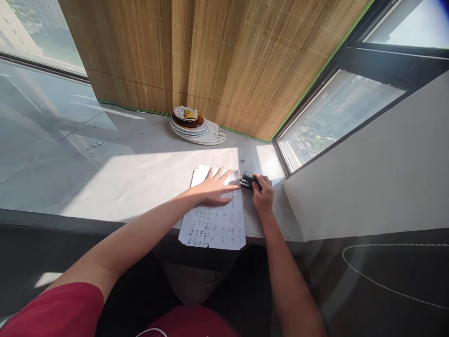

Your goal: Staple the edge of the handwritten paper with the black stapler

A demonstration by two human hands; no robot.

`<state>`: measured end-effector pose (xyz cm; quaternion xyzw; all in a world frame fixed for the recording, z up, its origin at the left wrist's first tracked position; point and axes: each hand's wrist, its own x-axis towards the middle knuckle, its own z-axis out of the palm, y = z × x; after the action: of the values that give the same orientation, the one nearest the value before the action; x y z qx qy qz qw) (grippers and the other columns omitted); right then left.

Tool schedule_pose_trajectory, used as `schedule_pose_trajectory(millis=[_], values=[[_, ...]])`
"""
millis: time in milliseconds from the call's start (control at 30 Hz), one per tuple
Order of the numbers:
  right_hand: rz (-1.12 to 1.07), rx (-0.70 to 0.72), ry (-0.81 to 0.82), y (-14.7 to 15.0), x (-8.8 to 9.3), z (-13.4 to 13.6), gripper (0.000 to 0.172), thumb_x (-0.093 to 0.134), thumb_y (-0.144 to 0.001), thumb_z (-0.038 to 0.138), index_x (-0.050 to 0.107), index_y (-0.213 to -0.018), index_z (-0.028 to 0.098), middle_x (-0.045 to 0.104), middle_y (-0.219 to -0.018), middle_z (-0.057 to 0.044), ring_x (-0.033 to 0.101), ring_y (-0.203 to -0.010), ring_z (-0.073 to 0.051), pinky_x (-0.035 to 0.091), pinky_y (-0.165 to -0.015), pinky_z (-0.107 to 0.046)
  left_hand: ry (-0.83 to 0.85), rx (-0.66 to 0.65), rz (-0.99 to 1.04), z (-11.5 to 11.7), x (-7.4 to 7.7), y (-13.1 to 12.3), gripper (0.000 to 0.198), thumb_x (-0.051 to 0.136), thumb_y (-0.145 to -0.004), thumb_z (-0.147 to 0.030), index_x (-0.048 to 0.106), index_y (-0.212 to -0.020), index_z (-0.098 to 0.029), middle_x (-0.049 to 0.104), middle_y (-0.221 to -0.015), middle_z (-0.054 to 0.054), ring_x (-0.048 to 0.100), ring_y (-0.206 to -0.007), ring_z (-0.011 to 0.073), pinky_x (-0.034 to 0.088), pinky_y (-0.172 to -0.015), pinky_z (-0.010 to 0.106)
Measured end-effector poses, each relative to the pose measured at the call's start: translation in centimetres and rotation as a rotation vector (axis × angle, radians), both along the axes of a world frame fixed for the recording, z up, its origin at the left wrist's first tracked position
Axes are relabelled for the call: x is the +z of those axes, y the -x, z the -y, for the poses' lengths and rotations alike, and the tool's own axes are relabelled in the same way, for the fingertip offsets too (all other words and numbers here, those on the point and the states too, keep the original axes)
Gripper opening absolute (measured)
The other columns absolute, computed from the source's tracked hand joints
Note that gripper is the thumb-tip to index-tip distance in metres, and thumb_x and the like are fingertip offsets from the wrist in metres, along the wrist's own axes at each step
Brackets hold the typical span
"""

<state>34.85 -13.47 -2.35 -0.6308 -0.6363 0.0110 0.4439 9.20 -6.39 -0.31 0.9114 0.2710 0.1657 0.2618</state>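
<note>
A white sheet of paper with rows of handwriting lies on the pale ledge, its near end jutting over the front edge. Its corners look cut off. Flat on the upper part of the sheet rests my left hand, fingers spread. My right hand is wrapped round a black stapler at the paper's right edge. The stapler's front end meets that edge near the upper right corner; I cannot tell whether the paper lies between its jaws. A couple of small dark bits, perhaps staples, lie just beyond.
A stack of plates with a small yellow packet on top stands at the back of the ledge. Behind it hangs a bamboo blind. Small scraps lie at left. A white wall and window bound the right.
</note>
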Motion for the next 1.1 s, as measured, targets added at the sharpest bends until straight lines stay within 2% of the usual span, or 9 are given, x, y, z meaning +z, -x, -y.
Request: schedule_pose_trajectory(millis=[167,267,367,533,667,833,933,1100], values=[[0.045,0.004,-0.010,0.0,0.0,0.0,0.036,0.051,-0.104,0.028,0.077,-0.129,0.024,0.077,-0.124,-0.013,0.066,-0.113,-0.032,0.056,-0.099,-0.048,-0.043,-0.029,-0.155,-0.3,0.5,-0.4,0.067,0.079,-0.092,-0.053,0.066,-0.158,-0.043,0.041,-0.181,0.005,0.011,-0.174,0.0450,0.001,-0.136,0.078],[0.075,0.035,-0.008,0.0,0.0,-0.2,0.036,0.050,-0.106,0.028,0.076,-0.131,0.024,0.076,-0.126,-0.013,0.065,-0.115,-0.032,0.057,-0.099,-0.048,-0.054,-0.121,-0.236,-0.4,1.0,-0.4,0.071,0.070,-0.098,-0.058,0.056,-0.166,-0.045,0.033,-0.185,0.003,0.008,-0.174,0.0445,-0.002,-0.134,0.080],[0.118,0.085,-0.002,0.4,0.1,-0.4,0.039,0.049,-0.109,0.030,0.075,-0.139,0.025,0.074,-0.128,-0.012,0.065,-0.118,-0.031,0.057,-0.105,-0.049,-0.064,-0.191,-0.242,-0.4,1.4,-0.3,0.070,0.064,-0.103,-0.060,0.050,-0.170,-0.045,0.028,-0.187,0.003,0.009,-0.175,0.0416,-0.002,-0.136,0.077],[0.204,0.139,0.020,1.2,0.3,-0.2,0.047,0.048,-0.113,0.032,0.068,-0.155,0.028,0.068,-0.133,-0.013,0.062,-0.123,-0.030,0.056,-0.111,-0.050,-0.064,-0.108,-0.246,-0.4,1.5,0.1,0.065,0.062,-0.105,-0.063,0.059,-0.165,-0.037,0.021,-0.189,0.005,0.005,-0.175,0.0423,0.005,-0.139,0.069],[0.236,0.111,0.018,1.4,0.3,0.0,0.050,0.044,-0.112,0.026,0.069,-0.156,0.031,0.066,-0.133,-0.013,0.061,-0.122,-0.030,0.057,-0.110,-0.050,-0.061,-0.076,-0.286,-0.2,1.2,0.1,0.065,0.058,-0.107,-0.067,0.057,-0.166,-0.039,0.019,-0.190,0.005,0.000,-0.175,0.0457,0.001,-0.137,0.075],[0.308,0.093,0.024,1.7,0.2,-0.1,0.056,0.044,-0.108,0.014,0.071,-0.153,0.032,0.065,-0.135,-0.013,0.060,-0.124,-0.030,0.057,-0.112,-0.052,-0.047,-0.076,-0.239,-0.1,0.4,-0.3,0.067,0.060,-0.105,-0.067,0.053,-0.168,-0.046,0.024,-0.188,0.003,0.000,-0.175,0.0448,-0.001,-0.135,0.078],[0.333,0.070,0.033,1.9,0.2,-0.2,0.056,0.044,-0.107,0.013,0.072,-0.152,0.031,0.065,-0.135,-0.013,0.060,-0.125,-0.030,0.057,-0.112,-0.052,-0.044,-0.080,-0.215,0.0,0.1,-0.5,0.066,0.063,-0.103,-0.067,0.055,-0.167,-0.048,0.028,-0.187,0.001,0.001,-0.175,0.0446,-0.001,-0.135,0.078],[0.348,0.065,0.033,1.9,0.1,-0.3,0.056,0.044,-0.107,0.012,0.073,-0.150,0.031,0.064,-0.137,-0.013,0.060,-0.126,-0.030,0.056,-0.112,-0.052,-0.053,-0.072,-0.225,0.1,-0.1,-0.6,0.067,0.061,-0.104,-0.068,0.055,-0.167,-0.046,0.026,-0.188,0.003,0.001,-0.174,0.0469,-0.001,-0.134,0.080]])
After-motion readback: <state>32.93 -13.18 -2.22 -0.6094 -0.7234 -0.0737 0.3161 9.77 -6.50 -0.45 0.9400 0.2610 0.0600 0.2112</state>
